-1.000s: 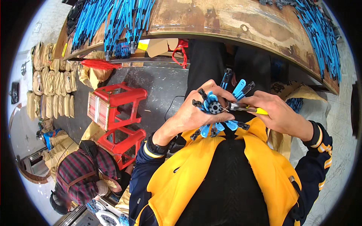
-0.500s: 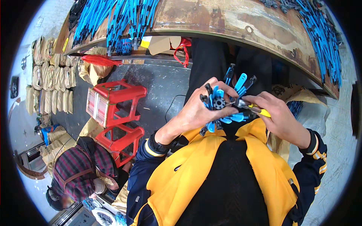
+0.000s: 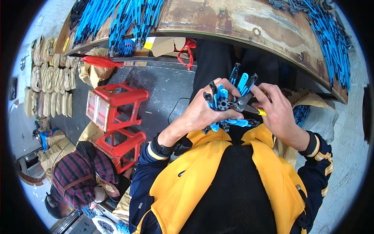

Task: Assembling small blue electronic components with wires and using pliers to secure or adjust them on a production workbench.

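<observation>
Your left hand grips the blue-and-black assembly; your right hand has the pliers at its hub.
Blue-and-black assembly (image 3: 223, 104) sits just right of centre in the frame, round black hub up, blue arms fanned out. Left hand (image 3: 208, 109): fingers and thumb wrapped round its left side, pinching it near the hub. Right hand (image 3: 277, 113): fingers curled on the yellow-handled pliers (image 3: 243, 103), nose pointing left, right beside the hub; can't tell how hard you're squeezing. Wooden surface (image 3: 218, 17) spans the top, blue rods (image 3: 97, 19) upper left, more blue rods (image 3: 331, 50) upper right. Red stools (image 3: 126, 95) left of centre; co-worker in plaid (image 3: 76, 175) bends over at lower left.
</observation>
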The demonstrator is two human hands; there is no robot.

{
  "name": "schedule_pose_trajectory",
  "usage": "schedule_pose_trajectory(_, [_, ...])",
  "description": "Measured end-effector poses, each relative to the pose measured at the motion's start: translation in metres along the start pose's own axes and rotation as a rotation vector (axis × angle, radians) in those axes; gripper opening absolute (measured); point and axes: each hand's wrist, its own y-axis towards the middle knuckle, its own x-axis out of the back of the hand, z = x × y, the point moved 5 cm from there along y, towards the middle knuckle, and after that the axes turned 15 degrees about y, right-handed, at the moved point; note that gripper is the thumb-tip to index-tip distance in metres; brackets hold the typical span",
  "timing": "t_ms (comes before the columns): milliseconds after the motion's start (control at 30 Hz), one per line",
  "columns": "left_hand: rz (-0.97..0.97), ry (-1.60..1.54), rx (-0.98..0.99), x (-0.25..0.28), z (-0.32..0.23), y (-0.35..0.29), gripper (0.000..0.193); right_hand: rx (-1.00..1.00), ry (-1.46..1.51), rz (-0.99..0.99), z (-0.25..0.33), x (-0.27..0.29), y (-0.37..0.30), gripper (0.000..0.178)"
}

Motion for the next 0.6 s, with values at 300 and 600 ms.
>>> schedule_pose_trajectory(300, [0.047, -0.004, -0.029, 0.006, -0.003, -0.003, 0.048, 0.07, 0.099, 0.313, 0.005, 0.032, 0.019, 0.045])
schedule_pose_trajectory(600, [0.067, -0.032, 0.018, 0.003, 0.001, -0.008, 0.048, -0.278, 0.568, 0.313, 0.007, 0.019, 0.0, 0.04])
